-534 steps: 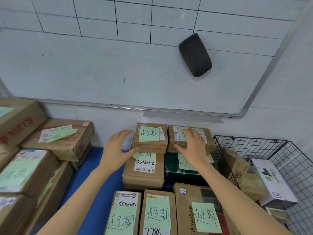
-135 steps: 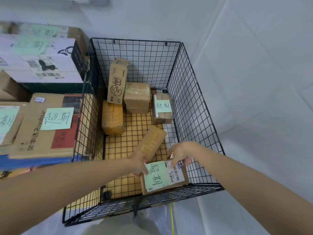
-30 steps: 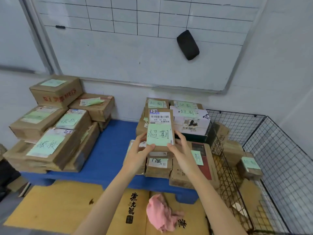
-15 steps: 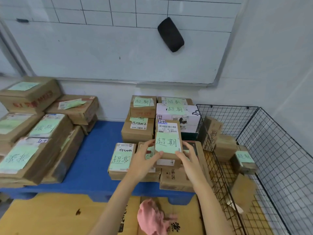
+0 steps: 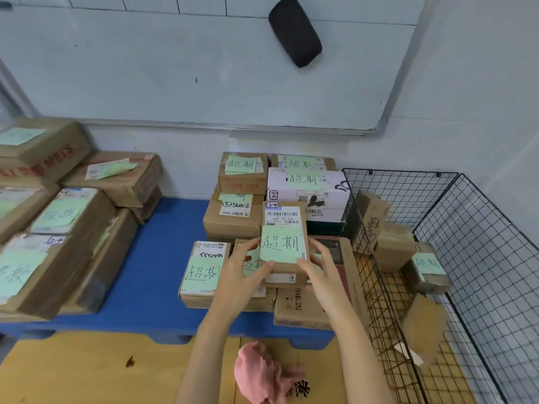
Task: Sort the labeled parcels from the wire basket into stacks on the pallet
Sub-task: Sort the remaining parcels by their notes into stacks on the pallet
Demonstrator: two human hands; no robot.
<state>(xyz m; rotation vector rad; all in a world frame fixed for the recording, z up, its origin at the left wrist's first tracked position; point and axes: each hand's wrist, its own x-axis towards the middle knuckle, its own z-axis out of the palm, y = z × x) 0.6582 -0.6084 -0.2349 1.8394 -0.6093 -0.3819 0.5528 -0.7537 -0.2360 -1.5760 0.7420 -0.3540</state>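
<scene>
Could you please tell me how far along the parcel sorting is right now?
Partly done. Many labelled parcels already sit in stacks on the blue pallet. In hand: the left hand and right hand hold a small green-noted parcel at the front stack, not yet released. Left: at least four boxes lie in the wire basket, one bearing a green note.

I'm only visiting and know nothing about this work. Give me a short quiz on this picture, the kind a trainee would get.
1. True or false: the left hand and the right hand both hold the same parcel.
2. Relative to the pallet, the wire basket stands: A) on the person's left, B) on the person's right, C) on top of it.
3. Fill in: the pallet's colour is ____.

Key: 1 true; 2 B; 3 blue.
</scene>
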